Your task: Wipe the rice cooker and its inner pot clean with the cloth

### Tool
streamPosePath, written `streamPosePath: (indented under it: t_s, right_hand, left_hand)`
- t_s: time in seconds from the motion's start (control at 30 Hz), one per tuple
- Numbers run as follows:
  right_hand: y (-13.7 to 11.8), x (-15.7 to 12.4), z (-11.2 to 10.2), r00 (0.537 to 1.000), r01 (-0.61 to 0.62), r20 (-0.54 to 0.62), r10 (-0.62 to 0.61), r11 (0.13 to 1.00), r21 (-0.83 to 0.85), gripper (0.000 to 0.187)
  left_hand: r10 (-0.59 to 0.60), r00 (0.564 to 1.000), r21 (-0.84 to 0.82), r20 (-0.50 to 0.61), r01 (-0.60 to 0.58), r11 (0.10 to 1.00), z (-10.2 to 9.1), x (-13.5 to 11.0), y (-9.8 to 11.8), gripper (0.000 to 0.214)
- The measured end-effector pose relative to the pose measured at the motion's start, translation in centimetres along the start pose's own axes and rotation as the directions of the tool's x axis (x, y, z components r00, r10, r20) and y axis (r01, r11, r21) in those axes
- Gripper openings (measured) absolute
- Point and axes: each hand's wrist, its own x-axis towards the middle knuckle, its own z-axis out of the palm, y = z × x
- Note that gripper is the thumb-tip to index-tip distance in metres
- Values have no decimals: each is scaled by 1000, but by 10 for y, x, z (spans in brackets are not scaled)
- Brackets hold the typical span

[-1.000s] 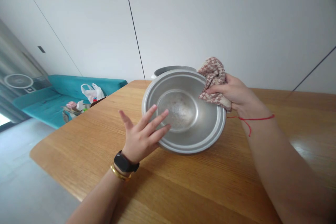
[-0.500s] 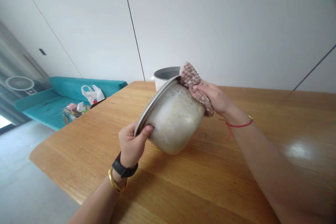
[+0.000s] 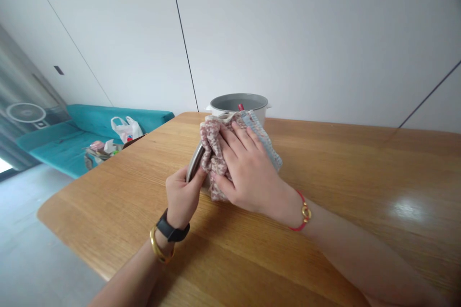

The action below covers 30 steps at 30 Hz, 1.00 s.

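A metal pot (image 3: 194, 163) lies tipped on its side on the wooden table (image 3: 324, 192), mouth turned to the left. My left hand (image 3: 182, 196) is closed on its rim. A pink-and-white patterned cloth (image 3: 216, 153) covers most of the pot's outside. My right hand (image 3: 248, 172) lies over the cloth with fingers stretched, pressing it against the pot's wall. Only a strip of the rim shows; the rest of the pot is hidden by cloth and hand.
A white cooker body with a grey inner wall (image 3: 238, 103) stands just behind the pot at the table's far edge. Left of the table, lower down, a teal sofa (image 3: 72, 134) holds a plastic bag (image 3: 126, 128) and clutter. A white wall rises behind.
The pot went from facing me to tipped on its side. My left hand took the rim. My right hand slid the cloth from the rim down over the pot's outer wall.
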Motion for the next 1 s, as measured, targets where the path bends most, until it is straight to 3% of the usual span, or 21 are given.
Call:
streamPosePath:
  t_s: [0.07,0.17,0.23,0.3,0.4,0.47,0.57,0.63,0.7,0.77,0.83,0.9,1.0]
  right_hand:
    - [10,4,-1,999,-1,-48,4,997,76,67]
    - [49,12,-11,990,-71,-89,111,927,369,51]
    - [78,15,-16,970,-187,-1,245,744,641,41]
    - [102,17,-16,934,-268,112,340,458,848,38]
    - [120,20,-3,905,-243,186,384,106,964,36]
    - [122,23,10,894,-220,206,398,-12,975,35]
    - [117,29,29,860,-200,222,459,-97,975,36]
    - [109,32,38,836,-157,171,522,-72,985,40]
    - [97,32,43,817,-115,52,574,75,990,46]
    - [80,29,42,821,-104,-123,558,358,928,52]
    - [61,23,38,869,-122,-245,431,666,736,56]
    - [44,17,32,936,-131,-222,274,855,501,60]
    - [30,10,23,988,-84,-97,122,942,324,64]
  left_hand:
    - [12,1000,-10,14,-12,1000,-3,0,-2,45]
    - [-4,999,-112,32,7,994,-7,0,-5,56]
    - [-68,997,-275,46,78,958,-6,1,-6,60]
    - [-152,987,-459,60,163,874,-1,3,-4,55]
    - [-274,957,-650,94,267,711,7,9,2,47]
    - [-333,932,-722,147,331,608,9,15,4,44]
    - [-375,898,-779,230,401,482,8,21,0,43]
    - [-399,884,-799,244,417,434,6,24,-4,45]
    - [-435,872,-810,223,414,415,4,26,-5,46]
    - [-468,864,-814,188,404,418,4,27,-2,46]
    - [-476,864,-813,163,391,432,5,27,3,47]
    - [-465,871,-809,159,385,444,7,25,9,48]
    - [-439,873,-789,212,418,450,10,21,14,48]
